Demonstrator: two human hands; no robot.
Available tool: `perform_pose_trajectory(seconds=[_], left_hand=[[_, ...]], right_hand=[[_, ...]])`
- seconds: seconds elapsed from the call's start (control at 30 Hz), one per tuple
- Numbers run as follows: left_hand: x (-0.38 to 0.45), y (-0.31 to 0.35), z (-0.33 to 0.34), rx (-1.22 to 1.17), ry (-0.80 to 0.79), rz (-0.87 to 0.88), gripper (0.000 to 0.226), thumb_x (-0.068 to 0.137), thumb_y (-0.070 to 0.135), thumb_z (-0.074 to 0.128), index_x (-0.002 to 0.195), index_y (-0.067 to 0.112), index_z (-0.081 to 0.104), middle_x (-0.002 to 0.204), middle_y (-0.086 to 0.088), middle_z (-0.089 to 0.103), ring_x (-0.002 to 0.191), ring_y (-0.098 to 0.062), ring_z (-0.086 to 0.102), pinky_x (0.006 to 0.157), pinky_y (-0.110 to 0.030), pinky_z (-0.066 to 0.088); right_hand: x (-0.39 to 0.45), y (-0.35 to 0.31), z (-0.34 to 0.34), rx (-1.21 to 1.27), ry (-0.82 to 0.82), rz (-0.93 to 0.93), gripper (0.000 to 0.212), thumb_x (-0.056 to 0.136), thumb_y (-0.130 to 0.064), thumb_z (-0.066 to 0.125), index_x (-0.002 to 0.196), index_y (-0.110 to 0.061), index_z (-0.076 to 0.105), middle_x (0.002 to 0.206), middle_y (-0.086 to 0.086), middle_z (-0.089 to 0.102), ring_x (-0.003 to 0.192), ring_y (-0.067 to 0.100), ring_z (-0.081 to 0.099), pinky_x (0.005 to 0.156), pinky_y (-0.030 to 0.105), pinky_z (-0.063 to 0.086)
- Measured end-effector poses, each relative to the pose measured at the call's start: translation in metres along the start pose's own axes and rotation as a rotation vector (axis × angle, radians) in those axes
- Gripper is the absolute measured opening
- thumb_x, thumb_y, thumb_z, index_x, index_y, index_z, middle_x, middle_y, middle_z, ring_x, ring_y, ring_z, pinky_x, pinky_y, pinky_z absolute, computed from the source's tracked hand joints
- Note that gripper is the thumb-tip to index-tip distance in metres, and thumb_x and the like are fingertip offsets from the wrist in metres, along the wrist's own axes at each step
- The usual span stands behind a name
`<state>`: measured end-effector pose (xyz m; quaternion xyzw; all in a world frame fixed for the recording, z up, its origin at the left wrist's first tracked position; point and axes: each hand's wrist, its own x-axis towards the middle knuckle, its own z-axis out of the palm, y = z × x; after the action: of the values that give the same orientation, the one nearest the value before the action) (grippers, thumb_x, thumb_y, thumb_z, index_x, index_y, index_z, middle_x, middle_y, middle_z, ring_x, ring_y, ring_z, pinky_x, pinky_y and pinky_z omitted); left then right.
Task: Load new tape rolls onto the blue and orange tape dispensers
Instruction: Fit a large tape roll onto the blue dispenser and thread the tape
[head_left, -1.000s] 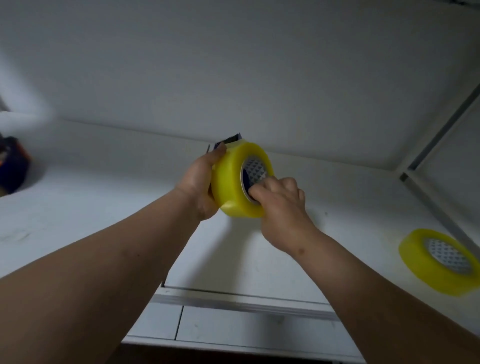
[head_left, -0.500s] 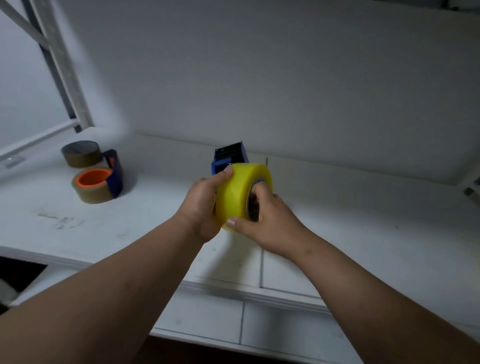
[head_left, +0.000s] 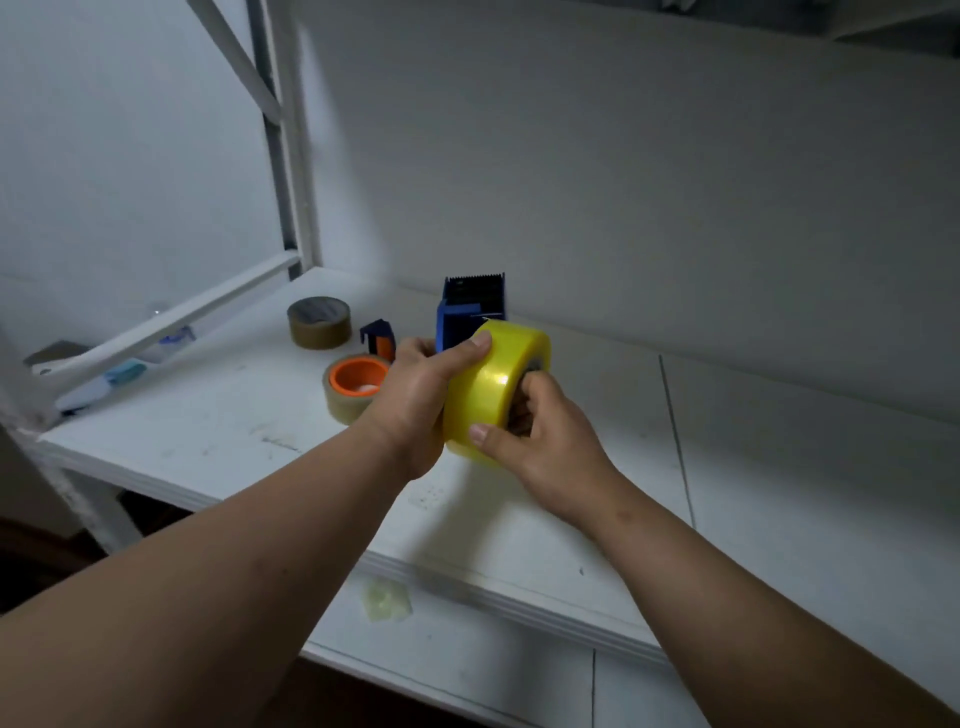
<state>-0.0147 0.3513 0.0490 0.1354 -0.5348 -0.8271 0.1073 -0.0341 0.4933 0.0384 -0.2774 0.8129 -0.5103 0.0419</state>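
A yellow tape roll (head_left: 493, 379) is held above the white shelf (head_left: 218, 431), with the blue tape dispenser (head_left: 470, 306) rising behind it, serrated blade up. My left hand (head_left: 415, 395) grips the dispenser and the roll's left side, thumb over the top. My right hand (head_left: 535, 441) holds the roll's right side, fingers in its core. The orange tape dispenser (head_left: 358, 382) lies on the shelf to the left with a clear roll around its orange hub.
A brown tape roll (head_left: 318, 322) stands at the back left beside a small blue and orange part (head_left: 378, 338). White frame bars (head_left: 280, 130) rise at the left. A scrap of tape (head_left: 387, 603) sticks on the lower ledge.
The view has swung left, so the second yellow roll at the right has gone and the orange dispenser and brown roll have come in. My right hand has shifted on the roll.
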Motion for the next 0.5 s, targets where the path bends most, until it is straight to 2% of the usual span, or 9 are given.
perform_pose_trajectory(seconds=[0.1,0.13,0.2,0.23,0.33,0.4,0.43,0.5], left_hand=[[0.004,0.012,-0.01,0.031,0.036,0.035,0.054,0.081,0.025,0.077,0.122,0.001,0.051,0.117,-0.025,0.062,0.102,-0.042,0.067,0.089,-0.057,0.055],[0.007,0.014,-0.014,0.06,0.032,0.045,0.057,0.082,0.026,0.075,0.124,-0.004,0.052,0.112,-0.028,0.061,0.098,-0.046,0.065,0.086,-0.055,0.055],[0.011,0.02,-0.022,0.095,0.038,0.06,0.059,0.083,0.026,0.074,0.128,-0.005,0.052,0.104,-0.028,0.061,0.088,-0.042,0.062,0.074,-0.045,0.049],[0.013,0.022,-0.026,0.093,0.052,0.052,0.061,0.081,0.027,0.076,0.129,-0.002,0.052,0.107,-0.029,0.061,0.09,-0.042,0.063,0.075,-0.046,0.048],[0.018,0.032,-0.039,0.078,-0.022,-0.004,0.057,0.081,0.028,0.076,0.126,-0.003,0.057,0.11,-0.032,0.063,0.096,-0.045,0.066,0.085,-0.054,0.051],[0.02,0.04,-0.049,0.069,-0.075,-0.046,0.052,0.08,0.027,0.076,0.119,-0.005,0.062,0.113,-0.034,0.066,0.1,-0.048,0.067,0.091,-0.063,0.051],[0.023,0.045,-0.056,0.058,-0.087,-0.06,0.052,0.078,0.027,0.077,0.117,-0.004,0.064,0.109,-0.032,0.069,0.098,-0.048,0.069,0.088,-0.064,0.052],[0.03,0.055,-0.072,0.036,-0.092,-0.071,0.051,0.076,0.025,0.078,0.116,-0.003,0.063,0.101,-0.026,0.071,0.09,-0.043,0.072,0.078,-0.057,0.058]], right_hand=[[0.011,-0.004,0.006,0.163,-0.044,0.021,0.03,0.079,-0.025,0.071,0.102,-0.023,0.052,0.105,0.002,0.065,0.096,0.017,0.063,0.083,0.038,0.052],[0.015,-0.004,0.007,0.227,-0.056,0.043,0.029,0.075,-0.027,0.07,0.099,-0.025,0.054,0.106,0.004,0.066,0.099,0.019,0.063,0.086,0.041,0.053],[0.021,-0.006,0.011,0.305,-0.082,0.076,0.028,0.072,-0.028,0.068,0.098,-0.026,0.056,0.106,0.002,0.067,0.1,0.019,0.064,0.085,0.038,0.053],[0.023,-0.007,0.014,0.322,-0.093,0.077,0.027,0.075,-0.026,0.069,0.098,-0.025,0.055,0.106,0.002,0.067,0.1,0.019,0.064,0.085,0.037,0.052],[0.028,-0.012,0.027,0.361,-0.09,0.06,0.031,0.077,-0.024,0.068,0.103,-0.026,0.053,0.109,0.002,0.065,0.103,0.019,0.062,0.086,0.037,0.053],[0.034,-0.019,0.037,0.361,-0.071,0.048,0.033,0.077,-0.022,0.07,0.104,-0.027,0.052,0.11,0.003,0.064,0.104,0.02,0.062,0.089,0.041,0.053],[0.037,-0.024,0.043,0.341,-0.07,0.043,0.033,0.079,-0.019,0.072,0.104,-0.026,0.052,0.111,0.005,0.064,0.104,0.021,0.063,0.091,0.044,0.052],[0.044,-0.034,0.051,0.279,-0.09,0.039,0.033,0.08,-0.016,0.073,0.106,-0.02,0.054,0.112,0.008,0.065,0.104,0.022,0.064,0.091,0.045,0.052]])
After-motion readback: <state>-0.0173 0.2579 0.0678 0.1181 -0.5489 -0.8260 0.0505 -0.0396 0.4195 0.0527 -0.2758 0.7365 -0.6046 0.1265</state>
